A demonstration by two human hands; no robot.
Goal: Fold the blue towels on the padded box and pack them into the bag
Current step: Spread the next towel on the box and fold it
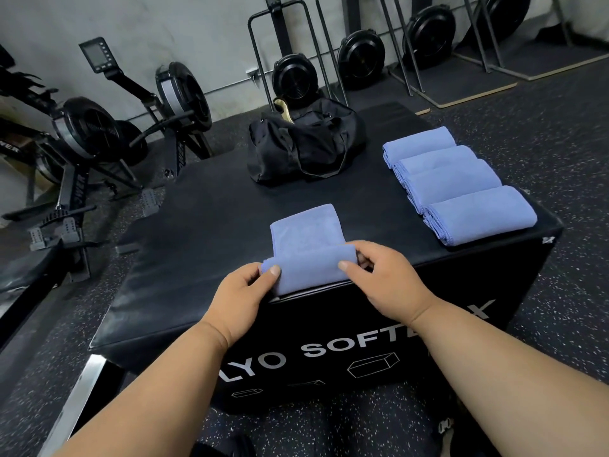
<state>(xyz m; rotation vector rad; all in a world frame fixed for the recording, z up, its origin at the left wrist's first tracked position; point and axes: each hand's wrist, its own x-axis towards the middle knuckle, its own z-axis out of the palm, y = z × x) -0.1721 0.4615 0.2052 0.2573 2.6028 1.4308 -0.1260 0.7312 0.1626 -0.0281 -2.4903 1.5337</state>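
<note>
A blue towel [308, 249] lies on the near edge of the black padded box [204, 225], its near end turned up into a fold. My left hand [245, 291] pinches the fold's left end, thumb on top. At the fold's right end my right hand [382, 275] grips the cloth, fingers curled behind it. Several folded blue towels [458, 183] lie in a row along the box's right side. The black duffel bag [306, 143] sits at the far end of the box, with its top open.
Rowing machines [99, 127] stand on the floor to the left and along the back wall. A speckled rubber floor [560, 143] surrounds the box. A black bench pad [26, 268] is at the left edge.
</note>
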